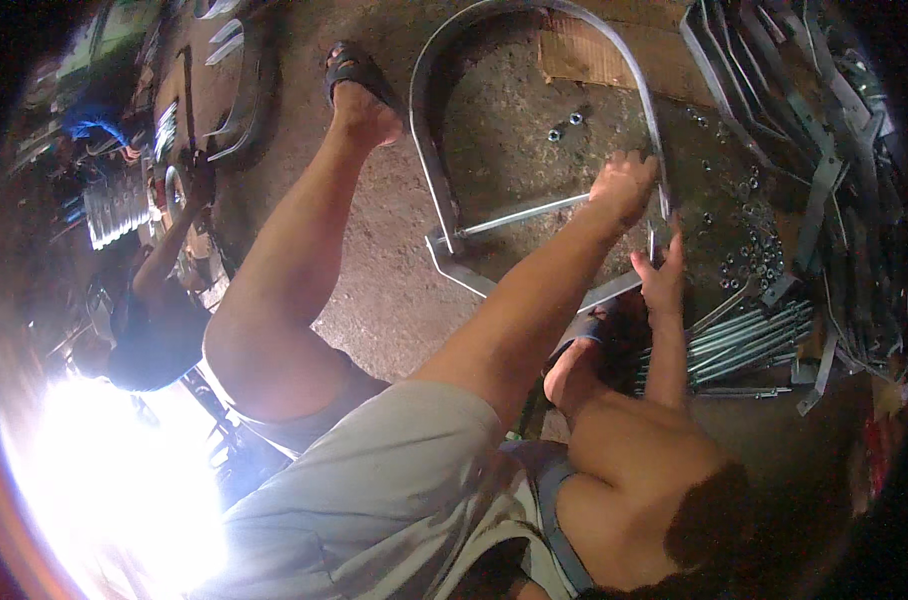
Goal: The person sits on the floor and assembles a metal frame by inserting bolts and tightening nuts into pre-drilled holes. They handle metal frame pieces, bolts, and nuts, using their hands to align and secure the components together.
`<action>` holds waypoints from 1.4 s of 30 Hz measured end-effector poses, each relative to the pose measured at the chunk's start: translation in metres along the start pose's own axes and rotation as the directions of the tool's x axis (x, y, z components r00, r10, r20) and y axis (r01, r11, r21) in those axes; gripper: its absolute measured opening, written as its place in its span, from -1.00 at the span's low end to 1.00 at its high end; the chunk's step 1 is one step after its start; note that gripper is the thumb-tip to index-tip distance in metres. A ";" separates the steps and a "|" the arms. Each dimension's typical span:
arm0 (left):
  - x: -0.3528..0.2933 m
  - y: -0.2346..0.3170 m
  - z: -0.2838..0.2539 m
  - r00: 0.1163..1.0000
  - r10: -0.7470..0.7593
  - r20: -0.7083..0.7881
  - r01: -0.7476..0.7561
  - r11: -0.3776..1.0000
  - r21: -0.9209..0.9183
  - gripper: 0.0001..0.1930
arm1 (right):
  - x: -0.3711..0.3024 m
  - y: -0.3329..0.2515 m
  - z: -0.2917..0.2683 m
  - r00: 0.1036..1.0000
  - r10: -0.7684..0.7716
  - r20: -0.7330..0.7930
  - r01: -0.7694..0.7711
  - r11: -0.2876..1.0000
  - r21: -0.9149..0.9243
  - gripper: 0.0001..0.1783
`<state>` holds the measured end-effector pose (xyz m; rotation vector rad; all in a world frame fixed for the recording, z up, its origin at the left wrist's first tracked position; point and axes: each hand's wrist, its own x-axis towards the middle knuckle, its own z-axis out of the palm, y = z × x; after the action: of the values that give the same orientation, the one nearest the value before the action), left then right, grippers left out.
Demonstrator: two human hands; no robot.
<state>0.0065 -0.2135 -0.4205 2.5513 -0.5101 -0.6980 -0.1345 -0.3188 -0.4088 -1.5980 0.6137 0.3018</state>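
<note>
The left hand (pixel 624 185), fingers curled, lies over the right end of a slim silvery rod (pixel 529 213), against the hoop's right leg; its exact grip is hidden. The right hand (pixel 662 285) is apart, just below, thumb and fingers around the joint; I cannot tell whether they clamp it. The grey metal hoop (pixel 423 115), a smooth flat-bar arch, lies on the floor (pixel 374 265) between the feet, its legs pointing toward the person. The rod spans its opening, and an angled flat bracket (pixel 464 277) bends below. Outward lie loose nuts (pixel 575 118), cardboard (pixel 584 55) and bundled rods (pixel 744 345).
</note>
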 end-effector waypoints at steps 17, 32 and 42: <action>-0.039 -0.017 0.009 0.999 -0.035 0.040 0.047 0.925 -0.376 -0.61 | 0.001 0.007 -0.008 0.999 0.048 0.000 -0.048 0.992 -0.117 -0.22; -0.024 0.021 -0.011 0.946 -0.237 0.222 0.268 0.956 -0.119 -0.43 | -0.010 -0.015 -0.012 0.994 0.070 -0.088 -0.101 0.893 -0.438 -0.35; -0.030 0.022 -0.006 0.959 -0.239 0.153 0.264 0.949 -0.174 -0.47 | -0.009 -0.024 -0.007 0.987 0.066 -0.148 -0.110 0.942 -0.318 -0.33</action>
<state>-0.0189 -0.2166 -0.3928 2.4203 -0.1456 -0.9598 -0.1304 -0.3236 -0.3831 -1.9240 0.7720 0.3782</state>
